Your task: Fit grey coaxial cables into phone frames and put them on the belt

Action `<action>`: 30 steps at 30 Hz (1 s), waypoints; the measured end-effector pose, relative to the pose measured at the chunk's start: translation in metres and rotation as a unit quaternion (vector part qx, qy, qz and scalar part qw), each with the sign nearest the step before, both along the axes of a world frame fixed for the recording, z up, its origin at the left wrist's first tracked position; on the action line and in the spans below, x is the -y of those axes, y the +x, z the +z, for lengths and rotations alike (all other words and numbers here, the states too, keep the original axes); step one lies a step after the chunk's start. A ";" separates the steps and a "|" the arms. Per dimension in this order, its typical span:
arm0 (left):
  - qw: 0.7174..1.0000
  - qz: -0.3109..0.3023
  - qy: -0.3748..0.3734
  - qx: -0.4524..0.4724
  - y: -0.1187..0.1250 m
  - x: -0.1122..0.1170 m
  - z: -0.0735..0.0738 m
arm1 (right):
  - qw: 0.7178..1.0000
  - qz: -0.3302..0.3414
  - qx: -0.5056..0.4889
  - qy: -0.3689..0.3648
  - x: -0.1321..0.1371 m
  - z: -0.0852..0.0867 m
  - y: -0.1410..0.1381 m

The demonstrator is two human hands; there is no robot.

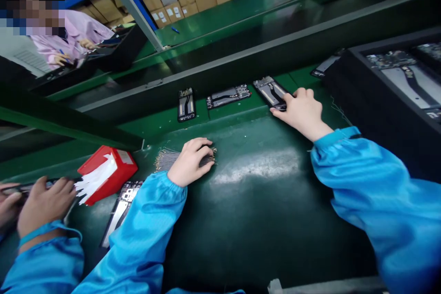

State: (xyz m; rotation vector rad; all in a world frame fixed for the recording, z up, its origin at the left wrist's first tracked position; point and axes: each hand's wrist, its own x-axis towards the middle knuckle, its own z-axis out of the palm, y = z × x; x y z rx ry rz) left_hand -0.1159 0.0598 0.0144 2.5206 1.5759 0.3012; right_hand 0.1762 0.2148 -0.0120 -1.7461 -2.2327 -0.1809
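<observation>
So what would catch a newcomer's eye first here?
Probably the bright red box of white strips, toward the left of the green table. Then the left hand over a bundle of thin wires near the middle, and the right hand touching an opened phone farther right.

From my place, R arm (375, 179) is stretched fwd, R hand (305, 111) palm down w/ thumb (279, 114) apart; L arm (144, 225) also fwd, L hand (188, 163) w/ fingers (203, 152) bent.
</observation>
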 end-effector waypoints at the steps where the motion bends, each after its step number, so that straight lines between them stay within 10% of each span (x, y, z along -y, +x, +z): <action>1: 1.000 -0.017 0.003 0.001 0.001 0.002 0.000 | 1.000 0.010 0.009 0.000 0.011 0.000 0.004; 8: 0.997 -0.067 0.037 -0.031 0.006 0.002 0.000 | 0.988 0.142 0.052 0.011 0.075 0.002 0.000; 15: 0.996 -0.049 0.031 0.061 0.038 -0.002 -0.004 | 0.920 0.388 0.031 -0.048 0.119 0.002 -0.034; 24: 0.984 0.011 0.038 0.172 0.059 0.001 -0.030 | 0.928 0.345 -0.086 -0.112 0.125 0.001 -0.051; 30: 0.986 0.018 0.051 0.159 0.063 0.006 -0.031 | 0.846 0.332 -0.388 -0.152 0.114 0.011 -0.047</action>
